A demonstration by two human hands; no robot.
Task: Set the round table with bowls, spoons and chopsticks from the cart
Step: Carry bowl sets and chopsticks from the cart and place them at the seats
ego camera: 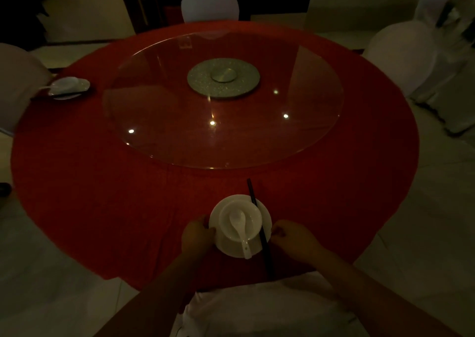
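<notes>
We're losing both forearms past the bottom edge. Left hand (pixel 198 236) is sitting at the plate (pixel 267 222) rim, but dim light is keeping us from telling grip from touch. Right hand (pixel 293 239) is curling its fingers beside the chopsticks (pixel 251 192); we're not making out any contact. The chopsticks' near end is fading into shadow by the chair cover (pixel 270 308), which is hiding the table (pixel 102 208) edge and running off the bottom. The far-left setting (pixel 68 88) is blurring; we're not separating its pieces. Left chair (pixel 18 84) is getting cut by the edge. A dark shape (pixel 3 188) there is getting cropped, unidentifiable.
</notes>
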